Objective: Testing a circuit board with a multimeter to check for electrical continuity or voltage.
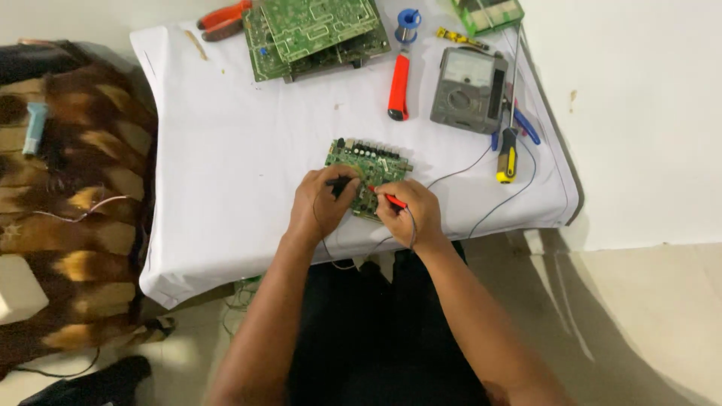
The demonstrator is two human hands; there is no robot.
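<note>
Near the front edge of the table (226, 150), on its white cloth: a small green circuit board (368, 162) lies flat, both hands over its near side.
Left hand (320, 203): curled closed around a black probe (338, 181), tip on the board.
Right hand (410, 213): pinched shut on a red probe (391, 199), tip also on the board; thin wires (466, 167) trail from the hands toward the meter.
Labels: none readable; the grey meter (468, 89) near the right edge shows a pale dial window.
Back edge: stacked larger green boards (316, 34), red-handled pliers (224, 19) at the back left corner, a blue solder spool (408, 22).
Between boards and meter: a red utility knife (399, 86).
Right edge: a yellow-handled screwdriver (508, 154) and a blue-handled tool (526, 126), well apart from the hands.
Left of the table: a brown patterned blanket (75, 195).
</note>
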